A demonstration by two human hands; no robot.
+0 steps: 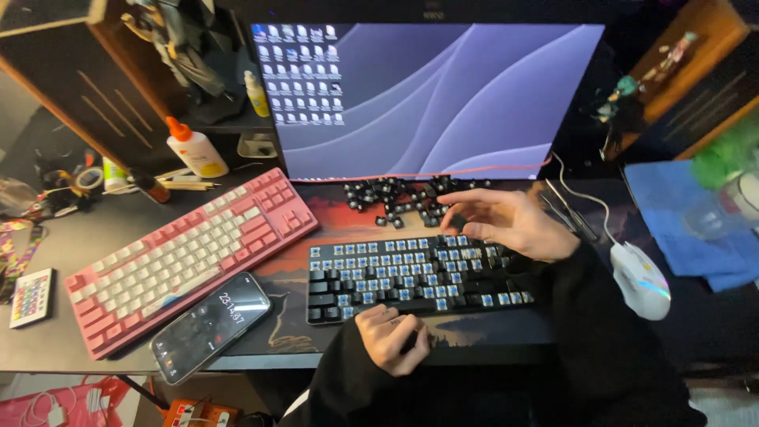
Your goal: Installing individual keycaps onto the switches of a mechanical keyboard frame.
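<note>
Black keyboard [411, 277] sits mid-counter [79, 237], most caps off, blue switches bare. Right hand [506, 221] hovers over its top edge by the loose keycap pile [399, 198], fingers spread, holding nothing. Left hand [393, 336] curled at the front edge; can't tell what it grips.

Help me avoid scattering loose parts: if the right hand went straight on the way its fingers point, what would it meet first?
Probably the pile of loose black keycaps: the right hand points left over the black keyboard toward it, though height is unclear.
</note>
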